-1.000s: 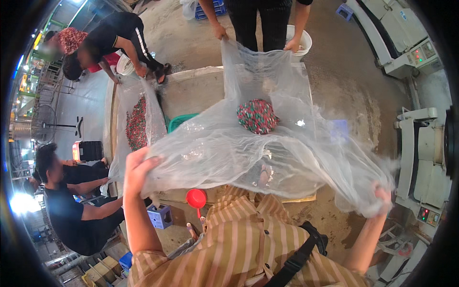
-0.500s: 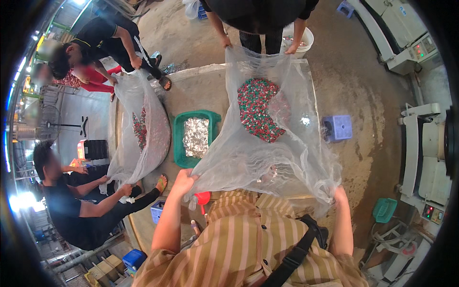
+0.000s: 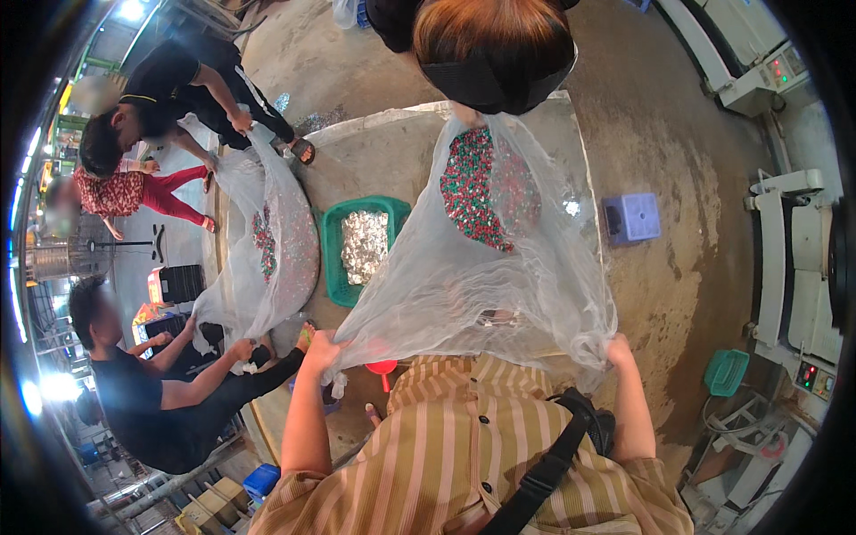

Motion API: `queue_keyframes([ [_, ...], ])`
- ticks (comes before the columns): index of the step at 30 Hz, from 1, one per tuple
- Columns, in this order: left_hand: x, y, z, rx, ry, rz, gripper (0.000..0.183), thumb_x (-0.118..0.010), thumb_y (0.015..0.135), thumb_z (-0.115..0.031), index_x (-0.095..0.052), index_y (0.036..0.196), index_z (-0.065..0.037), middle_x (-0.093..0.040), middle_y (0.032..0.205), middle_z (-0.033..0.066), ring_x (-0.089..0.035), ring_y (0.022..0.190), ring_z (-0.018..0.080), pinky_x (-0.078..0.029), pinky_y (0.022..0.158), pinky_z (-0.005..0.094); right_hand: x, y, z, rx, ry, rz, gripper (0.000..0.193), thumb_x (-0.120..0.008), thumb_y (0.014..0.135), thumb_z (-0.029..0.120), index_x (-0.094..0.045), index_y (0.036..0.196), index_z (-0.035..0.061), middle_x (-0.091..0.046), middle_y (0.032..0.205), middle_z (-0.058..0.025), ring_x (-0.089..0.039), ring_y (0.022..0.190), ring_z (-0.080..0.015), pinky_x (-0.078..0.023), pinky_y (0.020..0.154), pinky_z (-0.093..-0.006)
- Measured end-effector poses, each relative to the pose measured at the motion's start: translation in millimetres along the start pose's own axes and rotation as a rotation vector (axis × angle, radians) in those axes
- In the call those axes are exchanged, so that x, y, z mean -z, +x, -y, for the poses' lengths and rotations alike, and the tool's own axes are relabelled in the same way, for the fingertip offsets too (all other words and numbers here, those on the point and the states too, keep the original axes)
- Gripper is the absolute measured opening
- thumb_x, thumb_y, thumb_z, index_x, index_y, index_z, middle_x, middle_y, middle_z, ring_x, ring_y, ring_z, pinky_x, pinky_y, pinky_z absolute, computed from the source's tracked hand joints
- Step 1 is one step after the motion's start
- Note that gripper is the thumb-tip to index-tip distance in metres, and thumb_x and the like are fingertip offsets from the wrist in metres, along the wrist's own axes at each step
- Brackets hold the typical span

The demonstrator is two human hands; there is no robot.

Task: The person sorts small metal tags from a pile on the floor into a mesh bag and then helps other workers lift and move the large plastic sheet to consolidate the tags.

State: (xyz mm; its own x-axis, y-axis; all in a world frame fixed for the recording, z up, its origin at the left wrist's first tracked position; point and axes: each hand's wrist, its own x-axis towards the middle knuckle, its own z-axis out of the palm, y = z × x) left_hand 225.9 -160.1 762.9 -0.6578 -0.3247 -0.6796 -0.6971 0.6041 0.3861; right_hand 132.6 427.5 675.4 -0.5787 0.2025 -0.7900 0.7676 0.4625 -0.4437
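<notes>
A large, see-through white mesh sheet [image 3: 446,299] hangs stretched in front of me. My left hand [image 3: 323,350] is closed around its near left corner, and my right hand [image 3: 617,349] grips the bunched near right corner. Many small red and green pieces [image 3: 467,189] lie heaped in the far part of the sheet, some seen through a fold of mesh. At the far end a person [image 3: 499,53] bends over the sheet; their head hides most of their grip on it.
To the left, two people hold a second mesh sheet [image 3: 290,254] with similar pieces. Between the sheets stands a green basket [image 3: 332,267] of shiny silvery pieces. A purple stool [image 3: 631,218] and white machines [image 3: 785,259] are on the right. A red dipper-like item [image 3: 382,366] lies near my left forearm.
The far person has leaned forward, bringing their head over the sheet. Its far end has narrowed and the heap looks slimmer. My hands have moved slightly to the left, still gripping.
</notes>
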Motion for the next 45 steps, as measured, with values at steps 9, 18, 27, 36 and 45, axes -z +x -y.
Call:
queue_keyframes([
  [9, -8.1, 3.3, -2.8, -0.034, 0.144, -0.025, 0.034, -0.069, 0.071, -0.02, -0.064, 0.094, 0.005, -0.066, 0.077, 0.0165, -0.062, 0.068, 0.0213, -0.047, 0.067, 0.0346, -2.5, 16.0, -43.7, -0.089, -0.051, -0.01, 0.037, -0.063, 0.071, 0.012, -0.06, 0.103, -0.0057, -0.064, 0.094, -0.016, -0.062, 0.087, -0.0257, -0.047, 0.075, -0.0353],
  [18, -0.4, 7.2, -18.9, 0.085, 0.137, 0.037, 0.039, -0.071, 0.067, -0.028, -0.065, 0.088, 0.005, -0.06, 0.09, 0.0217, -0.058, 0.078, 0.0293, -0.045, 0.074, 0.0369, -9.3, 29.5, -64.2, -0.122, 0.002, -0.022, 0.037, -0.059, 0.073, 0.013, -0.06, 0.106, -0.0026, -0.065, 0.098, -0.0172, -0.062, 0.091, -0.0279, -0.046, 0.077, -0.0351],
  [27, -11.4, 4.8, -5.9, 0.014, 0.136, -0.001, 0.034, -0.07, 0.07, -0.021, -0.065, 0.092, 0.004, -0.066, 0.078, 0.0195, -0.064, 0.072, 0.026, -0.047, 0.069, 0.0361, -14.8, 12.7, -27.6, -0.148, -0.046, -0.02, 0.036, -0.059, 0.071, 0.01, -0.06, 0.105, -0.0026, -0.064, 0.097, -0.0179, -0.062, 0.091, -0.0281, -0.046, 0.077, -0.0346],
  [36, -36.3, 13.2, 19.7, 0.074, 0.019, 0.051, 0.041, -0.069, 0.073, -0.032, -0.065, 0.091, 0.004, -0.065, 0.076, 0.0193, -0.063, 0.071, 0.0242, -0.047, 0.07, 0.0356, -12.5, 49.9, -75.2, -0.073, -0.11, -0.033, 0.037, -0.058, 0.07, 0.006, -0.058, 0.106, -0.0031, -0.064, 0.098, -0.0183, -0.062, 0.091, -0.0291, -0.046, 0.076, -0.0345],
  [45, -46.6, 7.5, 25.5, 0.139, 0.084, 0.073, 0.039, -0.068, 0.074, -0.03, -0.064, 0.095, 0.003, -0.064, 0.074, 0.0192, -0.06, 0.068, 0.0206, -0.046, 0.07, 0.0351, -15.4, 19.6, -23.2, -0.122, 0.119, -0.005, 0.042, -0.06, 0.076, 0.017, -0.057, 0.111, -0.0047, -0.064, 0.094, -0.0169, -0.062, 0.086, -0.0263, -0.046, 0.075, -0.0345],
])
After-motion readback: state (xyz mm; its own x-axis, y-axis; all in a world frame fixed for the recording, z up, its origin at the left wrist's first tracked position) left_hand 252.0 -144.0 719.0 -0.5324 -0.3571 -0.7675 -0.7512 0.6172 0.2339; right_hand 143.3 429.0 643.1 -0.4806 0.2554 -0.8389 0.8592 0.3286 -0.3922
